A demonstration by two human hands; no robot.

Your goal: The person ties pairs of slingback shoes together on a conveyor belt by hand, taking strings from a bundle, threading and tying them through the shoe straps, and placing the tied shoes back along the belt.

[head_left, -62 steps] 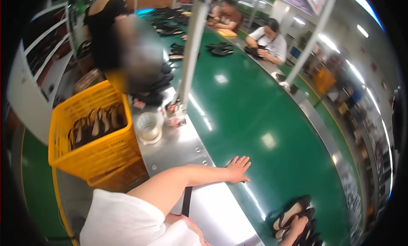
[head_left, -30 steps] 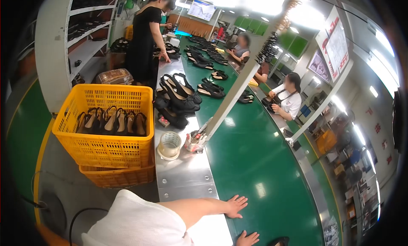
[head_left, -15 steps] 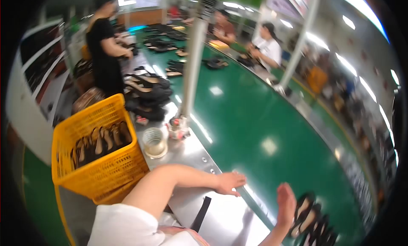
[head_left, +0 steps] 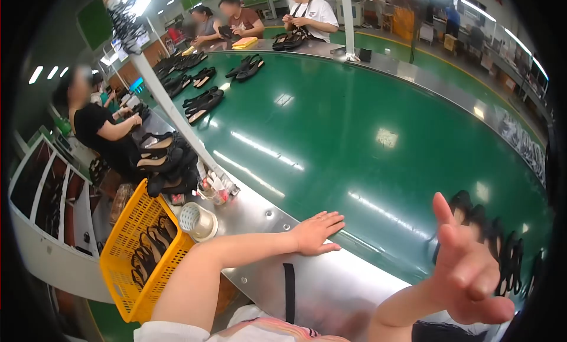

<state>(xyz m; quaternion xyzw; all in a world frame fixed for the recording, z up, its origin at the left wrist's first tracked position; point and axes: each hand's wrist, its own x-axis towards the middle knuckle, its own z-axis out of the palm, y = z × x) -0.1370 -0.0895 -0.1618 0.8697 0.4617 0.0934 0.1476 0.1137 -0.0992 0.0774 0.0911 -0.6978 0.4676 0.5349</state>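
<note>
The black shoes (head_left: 509,256) stood in a row at the right end of the green table (head_left: 331,141), just beyond and to the right of the person's right hand (head_left: 469,268). From where the person sat, their long axes ran roughly away across the green, and the row itself trailed off rightward. The right hand was far the nearer of the two. It was held up in front of the row, hiding part of it, with nothing to be seen in its grasp: one finger pointed up, the others were loosely bent and parted. I couldn't tell whether it touched any shoe; it looked to be above them.

The left hand (head_left: 316,233) lay well apart from that row, palm down where the metal border (head_left: 254,224) met the green, its fingers slightly spread, the thumb out to the side, holding nothing.

The green top was glossy, streaked with lamp reflections. A black strap (head_left: 289,292) lay on the metal. To the left were a pale tub (head_left: 198,221), a heap of black footwear (head_left: 168,159) and a yellow crate (head_left: 127,295) with more shoes in it. A co-worker in black (head_left: 100,126) stood past the crate; another in white (head_left: 322,17) sat across the table.
</note>
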